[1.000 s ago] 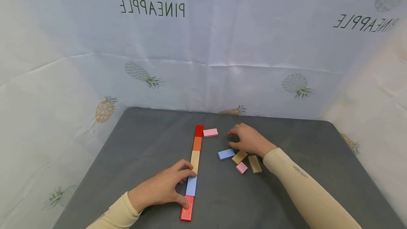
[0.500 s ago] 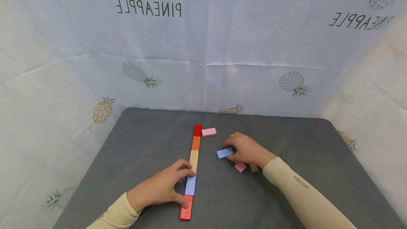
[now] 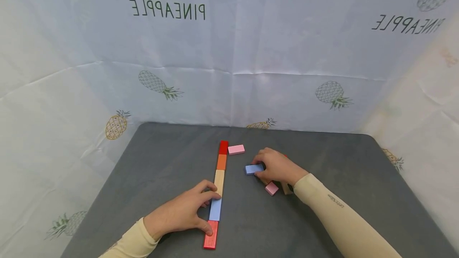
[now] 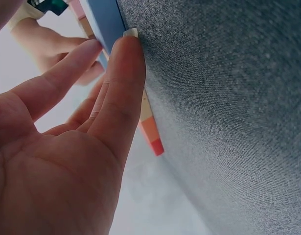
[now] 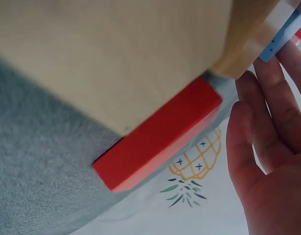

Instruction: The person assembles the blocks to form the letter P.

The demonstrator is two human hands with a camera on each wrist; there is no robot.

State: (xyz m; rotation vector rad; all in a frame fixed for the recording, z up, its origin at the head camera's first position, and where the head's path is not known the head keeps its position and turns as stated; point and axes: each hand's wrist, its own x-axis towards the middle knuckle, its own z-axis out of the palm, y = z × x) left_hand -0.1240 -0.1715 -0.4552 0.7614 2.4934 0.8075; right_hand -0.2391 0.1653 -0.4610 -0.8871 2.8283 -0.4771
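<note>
The loose blue rectangular block [image 3: 253, 169], seemingly painted wood, lies on the dark grey counter [image 3: 161, 162], its near-right end in the right hand [image 3: 277, 165]; that grip pinches it between thumb and fingers. Picking up or turning this block looks to be the step in hand, and the next move probably calls for a firm hold and care not to nudge its neighbours. From it, a flat pink block [image 3: 236, 149] lies at eleven o'clock, a small pink block [image 3: 271, 188] at five, a natural wooden block [image 3: 287, 189] at four, partly hidden. At nine o'clock runs a straight row: bright red block [image 3: 223, 147], orange block [image 3: 221, 162], pale wooden block [image 3: 220, 178], second blue block [image 3: 215, 210], coral-red block [image 3: 210, 241]. The left hand [image 3: 183, 212], fingers and thumb spread, rests along the row's near part. No container shows.
</note>
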